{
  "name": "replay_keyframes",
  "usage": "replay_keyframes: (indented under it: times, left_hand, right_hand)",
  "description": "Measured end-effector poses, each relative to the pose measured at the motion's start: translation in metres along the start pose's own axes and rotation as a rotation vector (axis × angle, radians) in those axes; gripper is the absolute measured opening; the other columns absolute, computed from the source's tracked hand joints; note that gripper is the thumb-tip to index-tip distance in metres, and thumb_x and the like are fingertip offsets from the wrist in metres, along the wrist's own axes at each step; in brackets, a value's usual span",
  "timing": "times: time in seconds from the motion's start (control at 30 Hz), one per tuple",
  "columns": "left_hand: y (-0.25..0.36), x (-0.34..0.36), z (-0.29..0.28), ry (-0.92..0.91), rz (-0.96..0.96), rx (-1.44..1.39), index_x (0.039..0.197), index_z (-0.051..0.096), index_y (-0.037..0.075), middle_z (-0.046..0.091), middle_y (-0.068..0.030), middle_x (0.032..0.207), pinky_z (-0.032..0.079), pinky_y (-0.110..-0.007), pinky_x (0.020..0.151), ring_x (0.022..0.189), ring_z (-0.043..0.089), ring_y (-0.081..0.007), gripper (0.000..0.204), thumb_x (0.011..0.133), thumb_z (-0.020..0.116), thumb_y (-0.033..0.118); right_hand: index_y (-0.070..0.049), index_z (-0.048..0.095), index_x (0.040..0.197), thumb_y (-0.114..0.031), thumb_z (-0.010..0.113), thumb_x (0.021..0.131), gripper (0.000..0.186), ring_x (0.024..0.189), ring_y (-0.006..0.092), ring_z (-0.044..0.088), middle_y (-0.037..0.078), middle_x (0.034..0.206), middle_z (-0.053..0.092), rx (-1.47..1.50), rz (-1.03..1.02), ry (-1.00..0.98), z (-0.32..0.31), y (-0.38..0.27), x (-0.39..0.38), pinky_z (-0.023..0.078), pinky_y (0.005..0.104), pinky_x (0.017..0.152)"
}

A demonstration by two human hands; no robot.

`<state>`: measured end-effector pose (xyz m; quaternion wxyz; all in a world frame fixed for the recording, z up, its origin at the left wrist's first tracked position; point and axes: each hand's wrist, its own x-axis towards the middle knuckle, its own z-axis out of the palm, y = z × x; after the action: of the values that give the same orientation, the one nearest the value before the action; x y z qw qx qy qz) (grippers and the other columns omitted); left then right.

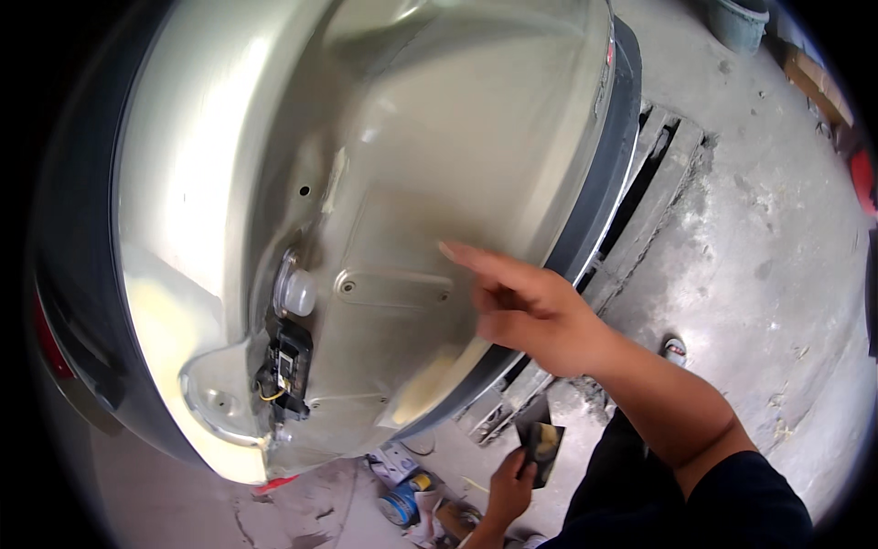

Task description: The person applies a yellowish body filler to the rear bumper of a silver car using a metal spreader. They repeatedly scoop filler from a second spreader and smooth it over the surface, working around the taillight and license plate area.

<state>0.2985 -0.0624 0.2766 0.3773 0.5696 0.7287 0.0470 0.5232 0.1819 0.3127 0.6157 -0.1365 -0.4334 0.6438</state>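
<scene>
The silver-beige tailgate of a car [412,201] fills the middle, with a licence plate recess and bolt holes. My right hand [540,320] is over it, index finger stretched out with its tip at the panel, the other fingers curled. Nothing shows in that hand. Lower down, my left hand [510,489] grips a dark square putty board [541,457] with a yellowish dab on it. Pale yellow filler patches [428,384] lie on the panel near its right edge and at the lower left corner. A black latch part with wires [291,366] sits beside a round clear lamp [298,291].
A dark bumper strip [594,201] runs along the panel's right side. Beyond it is grey concrete floor [759,238] with a slotted drain channel [645,178]. A bucket [737,26] stands far right. Blue and yellow cans [398,503] and clutter lie below the car.
</scene>
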Motion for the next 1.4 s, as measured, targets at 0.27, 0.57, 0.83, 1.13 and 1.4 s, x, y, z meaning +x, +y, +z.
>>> replay_keyframes:
  times: [0.27,0.57,0.83,1.13,1.4]
  left_hand:
    - [-0.015,-0.003,0.005,-0.014,-0.002,-0.026,0.117,0.059,-0.003,0.065,-0.0221,0.11,0.049,-0.038,0.087,0.101,0.064,-0.0376,0.031,0.09,0.061,0.013]
    - [-0.031,0.001,-0.001,0.004,0.006,0.021,0.117,0.059,-0.002,0.065,-0.0226,0.108,0.05,-0.038,0.086,0.1,0.064,-0.0382,0.031,0.09,0.06,0.012]
    - [-0.037,0.004,-0.003,-0.019,0.007,-0.009,0.118,0.059,-0.001,0.064,-0.0215,0.108,0.05,-0.038,0.086,0.099,0.064,-0.037,0.031,0.089,0.06,0.011]
    - [-0.03,0.005,-0.003,0.005,0.044,0.034,0.118,0.06,0.0,0.064,-0.0215,0.107,0.05,-0.038,0.085,0.098,0.063,-0.0377,0.03,0.09,0.059,0.012]
    - [-0.033,0.0,-0.003,0.053,0.056,0.084,0.117,0.059,-0.001,0.064,-0.0219,0.107,0.05,-0.039,0.085,0.099,0.063,-0.0381,0.03,0.09,0.06,0.012]
  right_hand:
    - [0.002,0.022,0.151,-0.01,0.054,0.083,0.077,0.082,0.0315,0.06,0.018,0.093,0.058,-0.408,-0.019,0.053,0.03,-0.017,0.07,0.048,0.04,0.078]
    - [0.002,0.008,0.153,-0.009,0.051,0.081,0.085,0.089,0.0377,0.06,0.023,0.1,0.058,-0.398,-0.089,0.093,0.049,-0.009,0.087,0.048,0.0444,0.083]
    - [-0.001,-0.01,0.152,-0.006,0.054,0.079,0.098,0.084,0.0412,0.061,0.024,0.098,0.06,-0.364,-0.041,0.01,0.067,0.005,0.086,0.049,0.0468,0.078]
    - [0.003,0.006,0.152,-0.01,0.055,0.08,0.088,0.092,0.042,0.06,0.027,0.105,0.059,-0.423,-0.078,0.053,0.058,-0.001,0.072,0.049,0.047,0.083]
    - [0.007,0.004,0.151,-0.009,0.053,0.078,0.089,0.093,0.0415,0.06,0.028,0.103,0.059,-0.342,-0.04,0.073,0.049,-0.015,0.09,0.048,0.0467,0.085]
